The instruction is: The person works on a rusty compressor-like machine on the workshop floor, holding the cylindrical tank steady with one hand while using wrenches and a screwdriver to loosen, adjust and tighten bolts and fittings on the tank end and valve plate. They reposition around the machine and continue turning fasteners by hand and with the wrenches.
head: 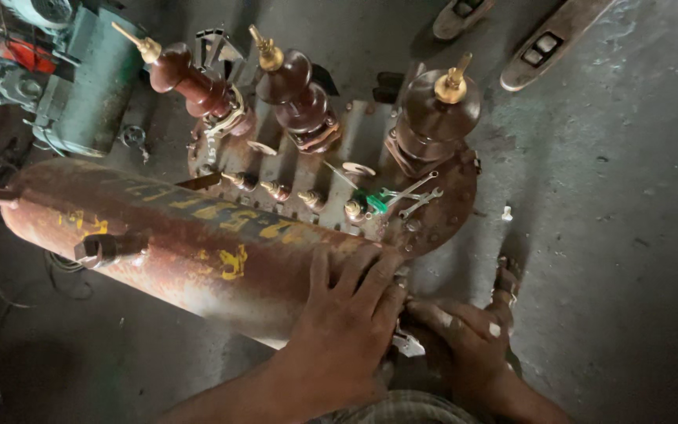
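I've got the left hand (pixel 344 314) spread flat, fingers apart, pressed on the near end of the rusty cylinder tank (pixel 174 235), right at its rounded edge. The right hand (pixel 464 334) sits at three o'clock from it, curled low against the tank's end by a small metal piece (pixel 408 344); whether it's gripping, I cannot tell. At twelve o'clock, wrenches (pixel 413 196) lie on the transformer lid (pixel 449 196) beneath three brown insulators (pixel 300 90). Open concrete floor (pixel 621 204) at two o'clock; a green motor (pixel 80 78) crowds ten o'clock.
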